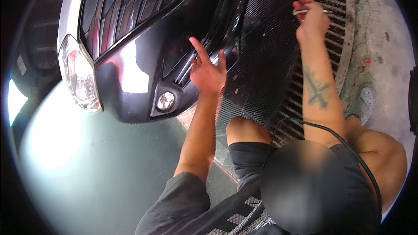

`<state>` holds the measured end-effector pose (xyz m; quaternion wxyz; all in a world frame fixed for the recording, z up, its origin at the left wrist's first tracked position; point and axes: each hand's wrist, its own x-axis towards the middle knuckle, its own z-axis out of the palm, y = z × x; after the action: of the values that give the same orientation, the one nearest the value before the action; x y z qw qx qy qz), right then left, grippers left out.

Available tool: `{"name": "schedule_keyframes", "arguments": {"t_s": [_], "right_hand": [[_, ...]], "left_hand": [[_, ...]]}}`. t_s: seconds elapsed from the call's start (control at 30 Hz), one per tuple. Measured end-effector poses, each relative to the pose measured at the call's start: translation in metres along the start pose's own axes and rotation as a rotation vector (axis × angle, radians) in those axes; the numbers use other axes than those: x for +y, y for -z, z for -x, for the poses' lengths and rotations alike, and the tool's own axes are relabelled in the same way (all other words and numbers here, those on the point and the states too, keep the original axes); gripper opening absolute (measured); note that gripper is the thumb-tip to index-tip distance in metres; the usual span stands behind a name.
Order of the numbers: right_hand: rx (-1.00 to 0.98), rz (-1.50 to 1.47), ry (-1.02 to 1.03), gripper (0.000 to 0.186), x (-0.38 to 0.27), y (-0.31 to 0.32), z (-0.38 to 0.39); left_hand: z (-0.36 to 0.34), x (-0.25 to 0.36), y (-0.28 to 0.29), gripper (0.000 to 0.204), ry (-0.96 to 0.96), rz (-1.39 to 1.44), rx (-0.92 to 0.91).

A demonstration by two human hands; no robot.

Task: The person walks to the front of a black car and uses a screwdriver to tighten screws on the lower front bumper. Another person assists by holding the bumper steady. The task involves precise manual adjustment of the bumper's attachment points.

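Observation:
My left hand [206, 70] reaches to the front of a car, its index finger stretched out and its thumb apart, holding nothing. It is over the dark bumper [172, 58], next to a slatted trim piece; whether the fingertip touches the surface I cannot tell. A round fog lamp [165, 101] sits in the bumper below and left of that hand. Off to the right, away from the car, my right hand [312, 19] is closed on a slim, pale metallic tool [299, 12]. Fingers hide most of the tool, so its exact kind does not show.
The car's headlight [79, 76] and dark grille [130, 6] are at the left. Black ribbed matting [267, 48] lies beside the bumper, bordered by a slatted drain grate [333, 39]. A black cable [344, 141] curves across my right side. Concrete [385, 61] lies at the far right.

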<state>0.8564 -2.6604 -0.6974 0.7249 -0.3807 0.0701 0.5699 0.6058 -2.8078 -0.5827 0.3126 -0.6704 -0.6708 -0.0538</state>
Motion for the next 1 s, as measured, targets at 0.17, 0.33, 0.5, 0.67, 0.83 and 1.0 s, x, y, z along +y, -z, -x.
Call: {"name": "schedule_keyframes", "arguments": {"t_s": [0.17,0.33,0.5,0.67,0.83,1.0], "right_hand": [[-0.258,-0.139,-0.058,0.065,0.017,0.009,0.021],[-0.365,-0.071,-0.01,0.046,0.022,0.017,0.018],[-0.268,0.21,0.411,0.042,0.015,0.011,0.024],[-0.192,0.435,0.767,0.042,0.011,0.009,0.039],[-0.138,0.612,1.089,0.039,-0.001,0.005,0.044],[-0.126,0.603,1.253,0.04,-0.019,-0.014,0.051]], "left_hand": [[0.011,0.01,-0.003,0.06,-0.229,-0.042,-0.107],[0.018,0.039,0.014,0.031,-0.122,0.207,-0.05],[0.014,0.045,0.021,0.029,-0.053,0.253,-0.052],[0.017,0.045,0.029,0.027,0.043,0.37,-0.106],[0.001,0.095,0.061,0.029,0.047,0.806,-0.114],[-0.033,0.155,0.083,0.035,-0.045,0.943,0.003]]}}
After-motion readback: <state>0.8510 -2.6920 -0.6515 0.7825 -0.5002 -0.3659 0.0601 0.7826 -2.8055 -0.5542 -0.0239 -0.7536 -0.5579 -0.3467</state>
